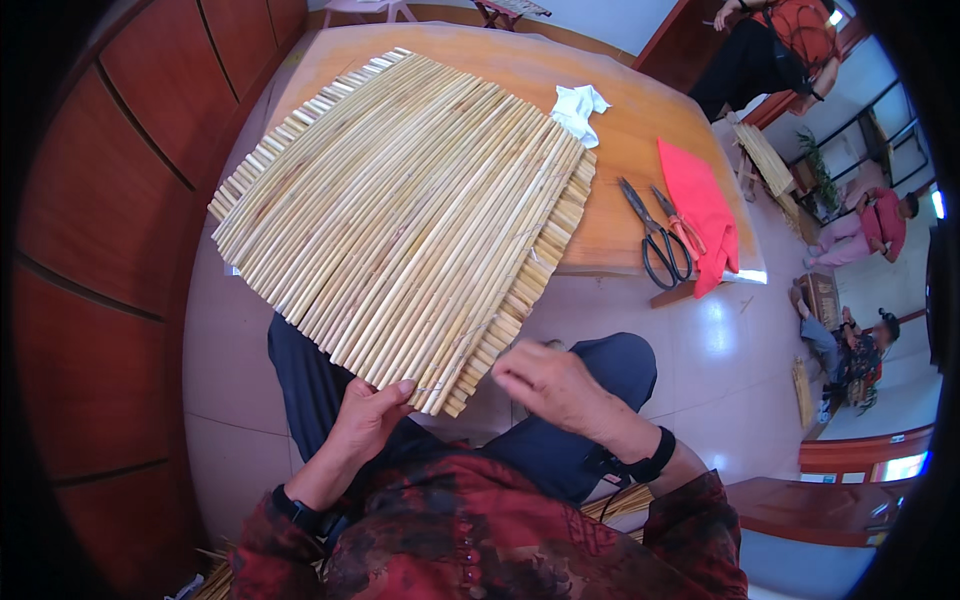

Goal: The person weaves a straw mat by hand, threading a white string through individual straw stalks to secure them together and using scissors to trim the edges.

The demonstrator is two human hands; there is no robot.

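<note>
A mat of straw-coloured reed stalks (390,210), bound side by side, rests on the wooden table and reaches out over my lap. Thin stitching thread (505,285) runs along its right side, where a second layer of stalk ends sticks out. My left hand (368,418) grips the near edge, thumb on top and fingers underneath. Just right of the near corner, my right hand (560,388) is closed in a pinch, apart from the stalks. Whatever its fingers hold, if anything, is hidden.
On the table (640,120) lie black-handled scissors (655,235), pliers (680,220) with orange handles, a red cloth (705,215) and a crumpled white tissue (578,108). Wooden cabinets (100,270) stand close on the left. Several people are at the right, one standing beside the table's far corner.
</note>
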